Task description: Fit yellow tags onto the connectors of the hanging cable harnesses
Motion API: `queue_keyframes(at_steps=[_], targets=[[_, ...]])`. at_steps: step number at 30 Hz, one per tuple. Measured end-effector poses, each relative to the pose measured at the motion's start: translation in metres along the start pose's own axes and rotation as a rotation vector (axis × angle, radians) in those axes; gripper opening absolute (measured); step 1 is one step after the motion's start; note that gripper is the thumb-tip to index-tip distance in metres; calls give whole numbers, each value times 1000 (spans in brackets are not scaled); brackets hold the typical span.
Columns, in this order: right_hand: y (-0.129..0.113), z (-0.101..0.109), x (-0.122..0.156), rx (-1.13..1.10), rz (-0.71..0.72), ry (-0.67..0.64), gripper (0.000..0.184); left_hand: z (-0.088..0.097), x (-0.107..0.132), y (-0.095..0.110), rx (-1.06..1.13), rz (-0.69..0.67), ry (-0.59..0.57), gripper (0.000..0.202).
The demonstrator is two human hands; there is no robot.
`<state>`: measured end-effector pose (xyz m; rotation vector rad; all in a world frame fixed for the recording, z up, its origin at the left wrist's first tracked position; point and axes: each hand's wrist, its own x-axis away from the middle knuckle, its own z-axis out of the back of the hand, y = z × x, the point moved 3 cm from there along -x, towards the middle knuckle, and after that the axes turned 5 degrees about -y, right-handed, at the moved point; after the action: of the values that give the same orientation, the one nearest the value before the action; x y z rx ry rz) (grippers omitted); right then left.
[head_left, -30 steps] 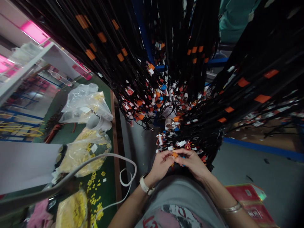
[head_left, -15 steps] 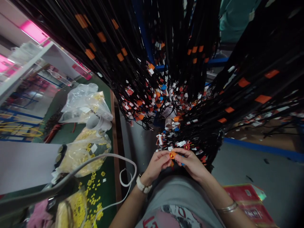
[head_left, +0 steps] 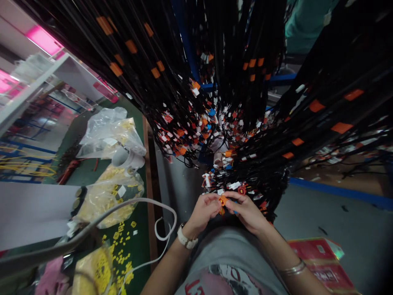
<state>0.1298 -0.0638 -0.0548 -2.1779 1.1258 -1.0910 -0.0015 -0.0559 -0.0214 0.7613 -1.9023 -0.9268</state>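
Both my hands meet just above my lap, under a hanging mass of black wire harnesses [head_left: 245, 102] tipped with white, red, orange and blue connectors. My left hand [head_left: 204, 211] pinches a small orange connector [head_left: 222, 200] from the left, fingers curled. From the right, my right hand [head_left: 249, 211] closes its fingertips on the same orange connector, and a bit of blue shows beneath it. A white watch [head_left: 185, 240] sits on my left wrist and a silver bangle [head_left: 294, 268] on my right.
A green-topped table [head_left: 139, 246] on the left carries clear bags of small yellow parts [head_left: 107, 196], loose yellow pieces, a white cable [head_left: 159, 233] and a white sheet. A red box [head_left: 325, 262] lies on the grey floor at lower right. A blue rail [head_left: 337, 190] runs behind.
Both hands have lifted slightly toward the harness ends and turned the orange connector so its face shows. The camera has barely shifted.
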Motion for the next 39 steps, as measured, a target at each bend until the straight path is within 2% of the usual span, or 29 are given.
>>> queue_keyframes(at_steps=[15,19,21,24,27,31,34,39], targets=[[5,4,-1,129,57,-7,30,-2,-1,-3,59,33,81,28],[0,0,0,148,56,4,30,1,0,-6,172,55,33,27],[-3,-3,2,106,22,-32,37,7,0,-7,262,88,40,28],[-6,-7,5,-42,-30,-149,51,23,1,-7,404,125,177,28],[-7,-8,7,-156,-25,-221,57,41,4,-4,561,107,337,18],[-6,-9,4,-189,2,-232,62,54,11,-1,714,55,489,41],[-5,-12,2,-144,32,-216,56,53,15,2,744,32,542,49],[0,-12,-4,-6,52,-124,40,44,21,10,750,13,540,29]])
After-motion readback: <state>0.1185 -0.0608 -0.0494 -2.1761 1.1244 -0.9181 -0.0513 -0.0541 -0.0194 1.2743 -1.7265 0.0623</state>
